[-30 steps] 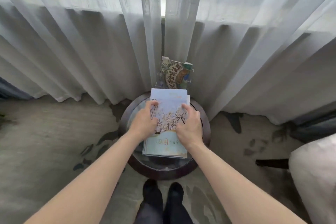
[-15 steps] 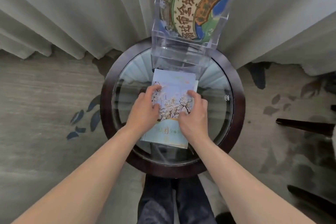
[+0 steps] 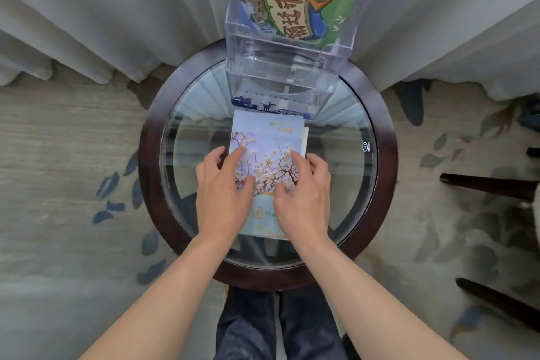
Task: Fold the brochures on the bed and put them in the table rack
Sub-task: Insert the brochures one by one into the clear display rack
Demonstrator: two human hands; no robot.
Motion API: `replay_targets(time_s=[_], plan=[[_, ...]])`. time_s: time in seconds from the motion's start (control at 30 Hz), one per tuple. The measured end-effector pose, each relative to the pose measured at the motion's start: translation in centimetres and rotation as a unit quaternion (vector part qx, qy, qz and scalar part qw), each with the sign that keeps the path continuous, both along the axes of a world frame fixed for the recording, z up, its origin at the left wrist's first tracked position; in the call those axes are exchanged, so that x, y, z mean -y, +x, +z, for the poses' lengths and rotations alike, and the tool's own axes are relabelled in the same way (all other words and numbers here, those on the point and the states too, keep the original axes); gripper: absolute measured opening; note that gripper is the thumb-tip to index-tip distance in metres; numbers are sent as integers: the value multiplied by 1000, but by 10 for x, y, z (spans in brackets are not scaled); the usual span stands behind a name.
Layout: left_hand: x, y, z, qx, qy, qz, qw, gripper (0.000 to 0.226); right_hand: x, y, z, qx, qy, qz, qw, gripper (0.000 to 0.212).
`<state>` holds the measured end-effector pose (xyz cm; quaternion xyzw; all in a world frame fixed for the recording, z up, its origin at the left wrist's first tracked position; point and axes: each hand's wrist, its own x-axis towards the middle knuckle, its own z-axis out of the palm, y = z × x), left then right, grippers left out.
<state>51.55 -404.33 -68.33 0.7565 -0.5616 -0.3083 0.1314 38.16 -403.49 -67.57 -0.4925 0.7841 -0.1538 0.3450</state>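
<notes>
Round glass table (image 3: 382,184), dark wood rim, on patterned carpet (image 3: 73,155). Clear rack (image 3: 285,73) at far edge. Brochures (image 3: 267,152) flat at centre, just near side of rack.

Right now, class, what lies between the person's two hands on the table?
In the head view, the blossom brochure stack lies between the left hand and right hand, both pressing on it.
</notes>
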Motion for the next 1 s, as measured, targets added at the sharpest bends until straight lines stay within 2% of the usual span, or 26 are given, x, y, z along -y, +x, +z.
replay_targets(time_s=[0.23, 0.4, 0.53, 0.63, 0.73, 0.83, 0.9, 1.0], plan=[[-5, -11, 9, -59, 3, 55, 997, 67, 0, 8, 5, 59, 2, -54, 997, 66], [1, -14, 14, -147, 17, 133, 980, 65, 7, 6, 9, 111, 3, -136, 984, 71], [3, -12, 16, -159, 29, 160, 974, 65, 16, 1, 10, 116, 18, -181, 976, 67], [2, -11, 17, -147, 22, 141, 979, 62, 19, 0, 8, 112, 17, -155, 981, 50], [0, -13, 17, -122, 17, 103, 987, 64, 15, 8, 7, 64, 39, -97, 992, 55], [-3, -15, 17, -98, 10, 79, 992, 65, 16, 13, 8, 43, 56, -125, 990, 53], [-4, -13, 16, -111, 10, 88, 990, 64, 22, 10, 9, 41, 71, -151, 985, 45], [1, -9, 16, -154, 18, 143, 977, 59, 29, 0, 10, 37, 100, -136, 985, 40]])
